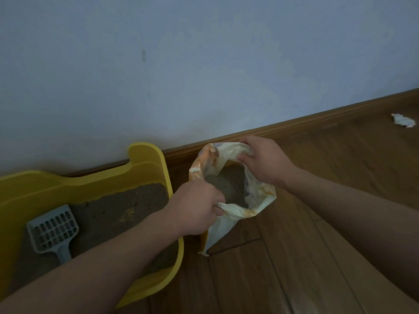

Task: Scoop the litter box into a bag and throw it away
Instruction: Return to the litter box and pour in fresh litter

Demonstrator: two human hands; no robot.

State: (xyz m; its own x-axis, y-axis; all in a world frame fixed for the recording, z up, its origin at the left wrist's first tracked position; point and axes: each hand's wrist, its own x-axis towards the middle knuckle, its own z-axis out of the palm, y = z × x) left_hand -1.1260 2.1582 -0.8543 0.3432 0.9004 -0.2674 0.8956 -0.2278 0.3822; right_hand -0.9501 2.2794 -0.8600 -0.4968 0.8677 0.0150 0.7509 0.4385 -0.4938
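From the head view, the person holds a white and orange bag point(218, 232) open with both hands. The left hand point(195, 209) has its grip closed tight on the near edge of the bag mouth, with the fingers curled around the folded plastic. The right hand point(263, 162) pinches the far edge of the mouth, so its grip is also narrow and full of plastic. Between the two hands the mouth stands open, and grey litter point(229, 184) lies inside.

The bag stands on the wooden floor point(294, 245), just beside the right end of the yellow litter box point(147, 155). The box is against the wall point(181, 64). In the box a grey scoop point(53, 227) lies on the sand, well apart from both hands. A crumpled white paper point(403, 120) lies far to the right on the floor.
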